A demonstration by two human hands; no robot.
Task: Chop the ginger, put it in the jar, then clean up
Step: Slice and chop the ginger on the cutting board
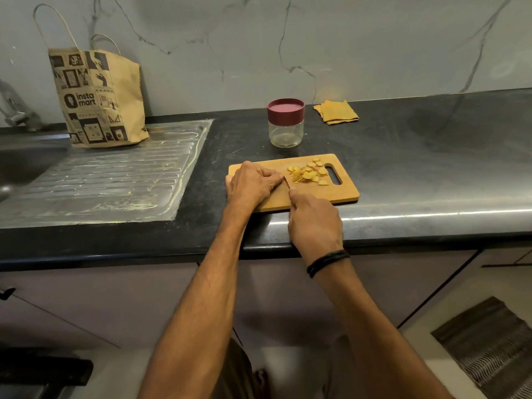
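A wooden cutting board lies on the black counter near its front edge. Several yellow ginger slices are heaped on the board beside its handle slot. My left hand is curled on the board's left part, its fingertips pinching a piece of ginger that is mostly hidden. My right hand grips a knife; only a short stretch of blade shows, right next to the left fingertips. Behind the board stands a clear glass jar with its dark red lid on.
A folded yellow cloth lies behind and right of the jar. A brown paper bag stands on the steel drainboard at the left, beside the sink. A striped mat is on the floor at the right.
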